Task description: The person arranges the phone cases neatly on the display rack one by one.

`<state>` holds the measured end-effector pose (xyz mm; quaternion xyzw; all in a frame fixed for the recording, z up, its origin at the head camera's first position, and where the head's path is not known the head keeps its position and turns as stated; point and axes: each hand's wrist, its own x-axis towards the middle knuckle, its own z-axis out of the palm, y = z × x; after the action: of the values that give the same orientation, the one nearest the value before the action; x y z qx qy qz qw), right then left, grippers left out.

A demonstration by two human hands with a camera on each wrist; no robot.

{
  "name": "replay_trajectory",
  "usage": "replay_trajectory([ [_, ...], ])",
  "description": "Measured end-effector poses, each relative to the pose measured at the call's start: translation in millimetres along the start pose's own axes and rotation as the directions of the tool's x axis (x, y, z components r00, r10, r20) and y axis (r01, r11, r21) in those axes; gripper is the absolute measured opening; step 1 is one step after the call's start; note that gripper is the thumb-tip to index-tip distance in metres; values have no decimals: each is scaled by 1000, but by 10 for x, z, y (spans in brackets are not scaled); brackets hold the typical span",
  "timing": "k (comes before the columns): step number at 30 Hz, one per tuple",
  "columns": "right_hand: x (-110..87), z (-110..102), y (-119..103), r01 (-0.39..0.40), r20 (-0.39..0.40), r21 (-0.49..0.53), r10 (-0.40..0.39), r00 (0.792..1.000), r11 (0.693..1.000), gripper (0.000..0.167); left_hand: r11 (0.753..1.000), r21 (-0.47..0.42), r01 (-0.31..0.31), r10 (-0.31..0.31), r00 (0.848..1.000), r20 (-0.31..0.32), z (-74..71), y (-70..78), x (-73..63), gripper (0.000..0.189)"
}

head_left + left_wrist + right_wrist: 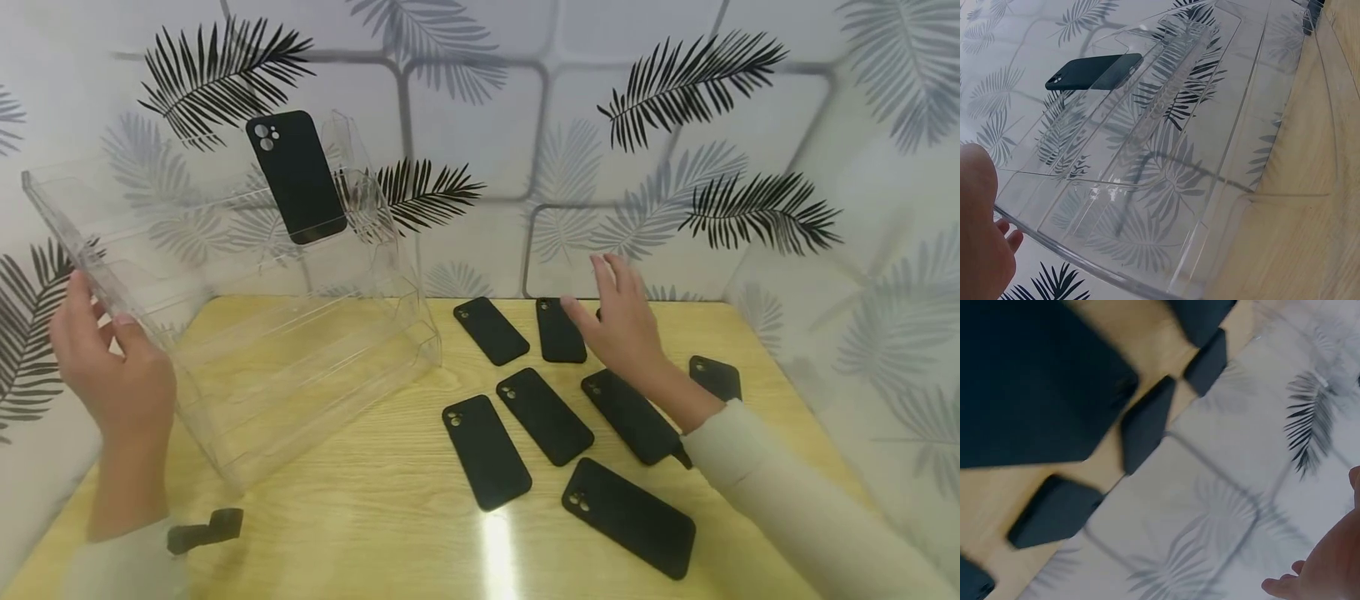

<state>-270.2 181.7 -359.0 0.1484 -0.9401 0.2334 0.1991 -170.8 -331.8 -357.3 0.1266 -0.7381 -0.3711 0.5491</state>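
My left hand (112, 358) grips the left side panel of a clear tiered display rack (416, 321), thumb and fingers on either side of the edge. The rack leans back, tilted. A black phone case (300, 179) with camera cutouts rests upright on its top tier, and the left wrist view shows this phone case (1091, 72) behind a clear lip. My right hand (622, 321), fingers spread and holding nothing, hovers over the far phone cases. Below it lies a black phone case (630, 417), partly covered by the forearm. Another phone case (561, 333) is just left of its fingertips.
Several more black phone cases lie on the wooden table (360, 517), among them a near-left case (487, 454), a front case (630, 517) and a right-hand case (715, 377). A leaf-patterned wall covering (480, 150) stands close behind the table.
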Motion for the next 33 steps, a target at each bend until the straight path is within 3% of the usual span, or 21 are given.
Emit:
replay_trajectory([
  [6, -193, -225, 501, -113, 4, -52, 113, 994, 992, 81, 1000, -1, -10, 10, 1000, -13, -24, -14, 9, 51],
  [11, -394, -380, 889, -223, 62, -94, 230, 971, 970, 88, 1000, -2, -13, 13, 1000, -20, -21, 15, -7, 51],
  [18, -756, -471, 1426, -277, 139, -112, 291, 946, 954, 94, 1000, 0, -1, 1, 1000, -9, -3, 116, -32, 51],
  [21, -877, -456, 1578, -298, 179, -141, 320, 930, 944, 99, 1000, -1, 7, -7, 1000, -6, -15, 170, -37, 52],
  [28, -1036, -349, 1804, -344, 289, -225, 400, 870, 912, 112, 1000, -10, 18, -18, 1000, -18, -30, 235, -52, 52],
  [33, -1068, -288, 1875, -324, 296, -262, 396, 869, 909, 113, 1000, -2, 3, -3, 1000, -7, 0, 91, -36, 52],
])
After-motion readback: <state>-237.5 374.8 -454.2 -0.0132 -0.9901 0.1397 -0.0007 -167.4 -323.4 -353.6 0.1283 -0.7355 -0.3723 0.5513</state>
